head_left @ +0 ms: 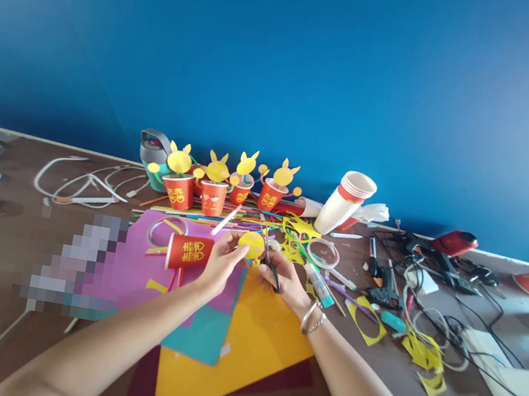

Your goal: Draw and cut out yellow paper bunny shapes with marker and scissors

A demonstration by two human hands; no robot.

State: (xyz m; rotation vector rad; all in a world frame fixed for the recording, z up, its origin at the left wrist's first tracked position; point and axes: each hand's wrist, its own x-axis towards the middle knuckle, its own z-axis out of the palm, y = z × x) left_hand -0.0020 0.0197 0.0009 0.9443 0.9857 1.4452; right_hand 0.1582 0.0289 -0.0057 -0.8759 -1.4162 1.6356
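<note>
Between the fingers of my left hand (223, 262) is a round yellow paper disc (251, 245), held up over the coloured sheets. My right hand (285, 279) grips a pair of scissors (273, 271) with dark handles; the blades point up beside the disc's right edge. Whether they touch the paper I cannot tell. Close to my left hand, a red paper cup (189, 253) with yellow lettering lies on its side on a purple sheet (136, 237). An orange-yellow sheet (251, 338) and a teal sheet (204, 333) lie beneath my hands.
Along the blue wall stand several red cups (178, 192) with yellow animal-head cutouts. A leaning stack of paper cups (345, 201) is right of them. Glue guns (386, 286), cables, a glue stick (321, 285), yellow scraps (368, 320) and a power strip (513, 375) crowd the right side.
</note>
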